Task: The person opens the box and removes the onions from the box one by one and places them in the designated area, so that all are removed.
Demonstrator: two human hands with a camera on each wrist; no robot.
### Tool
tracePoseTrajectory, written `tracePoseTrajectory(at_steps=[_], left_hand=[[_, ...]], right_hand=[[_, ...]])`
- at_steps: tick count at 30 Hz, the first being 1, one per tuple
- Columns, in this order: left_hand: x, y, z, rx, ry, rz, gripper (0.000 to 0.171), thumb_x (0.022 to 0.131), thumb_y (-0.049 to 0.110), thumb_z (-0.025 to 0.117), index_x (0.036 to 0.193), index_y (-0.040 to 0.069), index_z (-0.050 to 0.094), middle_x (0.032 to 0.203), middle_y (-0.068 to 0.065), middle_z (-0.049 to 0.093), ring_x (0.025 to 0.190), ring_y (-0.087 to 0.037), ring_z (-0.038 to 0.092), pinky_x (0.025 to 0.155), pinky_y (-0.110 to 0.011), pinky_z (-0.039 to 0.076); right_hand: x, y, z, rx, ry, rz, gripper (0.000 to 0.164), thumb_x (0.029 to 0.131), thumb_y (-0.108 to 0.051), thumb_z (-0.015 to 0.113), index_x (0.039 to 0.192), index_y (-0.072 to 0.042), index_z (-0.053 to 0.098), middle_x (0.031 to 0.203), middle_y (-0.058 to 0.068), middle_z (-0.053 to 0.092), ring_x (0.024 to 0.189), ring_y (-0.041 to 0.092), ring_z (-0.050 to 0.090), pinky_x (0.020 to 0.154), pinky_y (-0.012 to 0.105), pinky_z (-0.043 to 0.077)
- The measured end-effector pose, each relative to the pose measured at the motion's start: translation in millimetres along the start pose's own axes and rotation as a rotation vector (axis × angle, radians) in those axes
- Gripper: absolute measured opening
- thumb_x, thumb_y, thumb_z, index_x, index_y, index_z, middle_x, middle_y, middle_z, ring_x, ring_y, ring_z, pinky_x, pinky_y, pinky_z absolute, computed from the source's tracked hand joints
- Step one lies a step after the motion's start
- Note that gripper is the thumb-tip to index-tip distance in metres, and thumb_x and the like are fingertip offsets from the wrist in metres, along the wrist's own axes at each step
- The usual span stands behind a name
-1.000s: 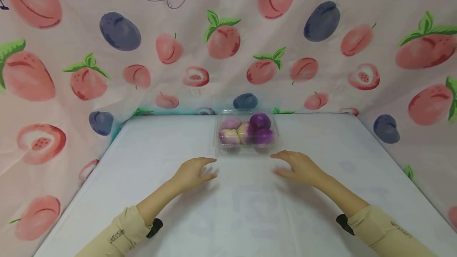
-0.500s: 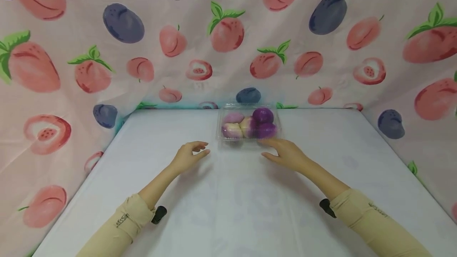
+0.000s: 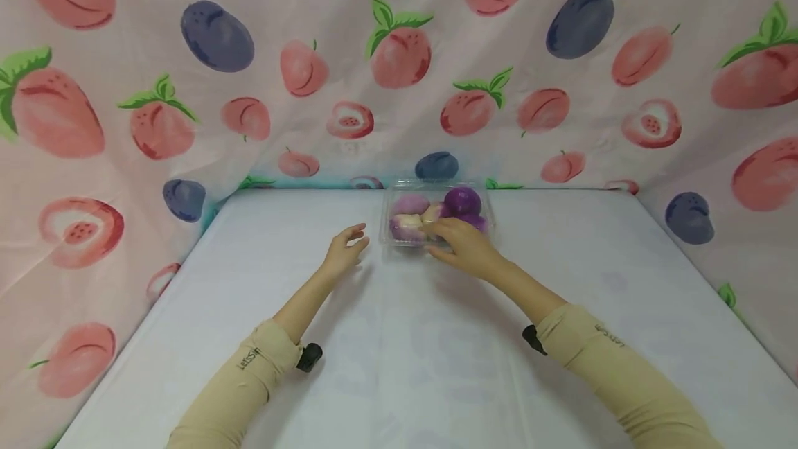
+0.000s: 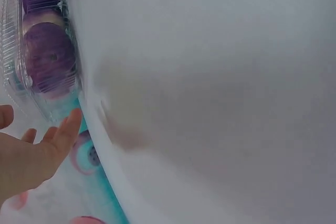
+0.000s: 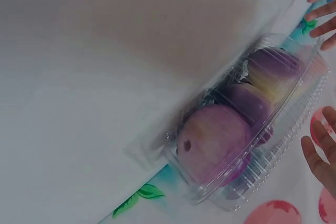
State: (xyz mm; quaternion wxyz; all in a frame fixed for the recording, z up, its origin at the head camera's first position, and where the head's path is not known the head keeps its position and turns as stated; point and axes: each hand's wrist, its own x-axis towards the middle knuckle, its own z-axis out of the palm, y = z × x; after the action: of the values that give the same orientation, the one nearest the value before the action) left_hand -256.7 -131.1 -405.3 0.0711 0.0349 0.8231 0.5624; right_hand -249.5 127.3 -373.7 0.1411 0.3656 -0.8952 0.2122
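A clear plastic clamshell box [image 3: 430,189] stands at the far middle of the white table, its lid down. Inside are several round purple and cream fruits [image 3: 463,201], their kind unclear. My right hand [image 3: 466,247] hovers at the box's front, fingers loosely bent over its near side in the head view; in the right wrist view its fingers [image 5: 320,156] show a gap from the box. Left of the box, my left hand [image 3: 344,249] is held apart with fingers pointing toward it. The left wrist view shows that hand [image 4: 37,153] near the box's end, holding nothing.
A white cloth covers the table [image 3: 424,366]. Behind it and at both sides hangs a fruit-print curtain [image 3: 299,130], close behind the box. Black wrist devices [image 3: 309,357] sit under the beige sleeves [image 3: 249,373].
The right hand has moved left and forward until it overlaps the front of the box. The left hand first shifted a little left and forward, then right toward the box. The box stays put.
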Motion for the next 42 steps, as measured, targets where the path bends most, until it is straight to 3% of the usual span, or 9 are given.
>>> tracePoseTrajectory(at_steps=[7, 11, 15, 18, 25, 32, 37, 40, 42], left_hand=[[12.6, 7.4, 13.6, -0.208, 0.065, -0.168, 0.043, 0.101, 0.010, 0.038, 0.143, 0.002, 0.035, 0.143, -0.023, 0.041, 0.122, -0.040, 0.049, 0.097, -0.043, 0.048], [15.2, 6.4, 24.5, -0.316, 0.062, -0.253, 0.043, 0.100, 0.008, 0.038, 0.143, 0.004, 0.036, 0.141, -0.020, 0.044, 0.112, -0.031, 0.054, 0.089, -0.035, 0.053], [16.7, 2.0, 32.9, -0.481, 0.019, -0.258, 0.047, 0.099, 0.000, 0.037, 0.145, 0.002, 0.032, 0.140, -0.023, 0.043, 0.113, -0.033, 0.054, 0.096, -0.040, 0.049], [16.4, -1.9, 34.6, -0.580, 0.000, -0.251, 0.047, 0.098, -0.003, 0.035, 0.145, 0.001, 0.030, 0.141, -0.024, 0.041, 0.123, -0.038, 0.049, 0.103, -0.044, 0.043], [14.8, -5.6, 30.2, -0.652, 0.012, -0.281, 0.046, 0.099, 0.001, 0.038, 0.145, 0.001, 0.031, 0.141, -0.024, 0.042, 0.129, -0.039, 0.045, 0.103, -0.043, 0.042], [14.3, -6.3, 27.1, -0.757, -0.024, -0.325, 0.045, 0.101, 0.005, 0.037, 0.145, -0.002, 0.030, 0.140, -0.023, 0.042, 0.132, -0.037, 0.041, 0.105, -0.044, 0.039], [16.0, -5.6, 26.2, -0.772, -0.002, -0.341, 0.041, 0.101, 0.008, 0.039, 0.140, -0.003, 0.037, 0.123, -0.017, 0.052, 0.103, -0.024, 0.064, 0.102, -0.039, 0.044], [18.0, -3.7, 26.0, -0.770, 0.011, -0.358, 0.040, 0.100, 0.007, 0.041, 0.139, -0.002, 0.040, 0.110, -0.010, 0.059, 0.078, -0.011, 0.067, 0.097, -0.036, 0.047], [19.2, -2.4, 26.2, -0.767, 0.008, -0.366, 0.040, 0.100, 0.007, 0.043, 0.139, -0.002, 0.041, 0.098, -0.005, 0.062, 0.072, -0.008, 0.067, 0.094, -0.033, 0.049]], right_hand=[[24, -2, 8, 0.057, -0.035, -0.084, 0.031, 0.086, -0.017, 0.068, 0.113, -0.001, 0.066, 0.107, 0.014, 0.068, 0.103, 0.030, 0.062, 0.093, 0.043, 0.049], [36, -2, 20, -0.033, -0.054, -0.129, 0.033, 0.088, -0.020, 0.066, 0.116, -0.004, 0.065, 0.117, 0.013, 0.066, 0.114, 0.029, 0.057, 0.101, 0.048, 0.043], [43, -1, 31, -0.144, -0.069, -0.097, 0.037, 0.089, -0.025, 0.064, 0.122, -0.008, 0.062, 0.127, 0.014, 0.059, 0.122, 0.032, 0.050, 0.102, 0.058, 0.037], [47, -2, 35, -0.139, -0.099, -0.038, 0.040, 0.090, -0.028, 0.064, 0.126, -0.012, 0.059, 0.132, 0.015, 0.055, 0.127, 0.033, 0.047, 0.104, 0.062, 0.033], [63, -7, 40, -0.163, -0.201, -0.042, 0.043, 0.092, -0.035, 0.059, 0.129, -0.014, 0.057, 0.143, 0.017, 0.045, 0.133, 0.036, 0.040, 0.106, 0.061, 0.031], [74, -8, 43, -0.105, -0.287, 0.061, 0.048, 0.089, -0.034, 0.064, 0.133, -0.020, 0.055, 0.153, 0.013, 0.029, 0.140, 0.043, 0.024, 0.106, 0.068, 0.023], [78, -10, 50, -0.129, -0.327, 0.095, 0.060, 0.083, -0.037, 0.070, 0.138, -0.020, 0.050, 0.154, 0.016, 0.027, 0.137, 0.041, 0.032, 0.104, 0.070, 0.023], [78, -10, 52, -0.110, -0.308, 0.113, 0.058, 0.081, -0.035, 0.073, 0.132, -0.016, 0.055, 0.153, 0.017, 0.028, 0.137, 0.038, 0.034, 0.106, 0.067, 0.023], [78, -10, 52, -0.106, -0.282, 0.127, 0.054, 0.079, -0.033, 0.074, 0.127, -0.014, 0.059, 0.152, 0.016, 0.031, 0.137, 0.036, 0.035, 0.107, 0.066, 0.024]])
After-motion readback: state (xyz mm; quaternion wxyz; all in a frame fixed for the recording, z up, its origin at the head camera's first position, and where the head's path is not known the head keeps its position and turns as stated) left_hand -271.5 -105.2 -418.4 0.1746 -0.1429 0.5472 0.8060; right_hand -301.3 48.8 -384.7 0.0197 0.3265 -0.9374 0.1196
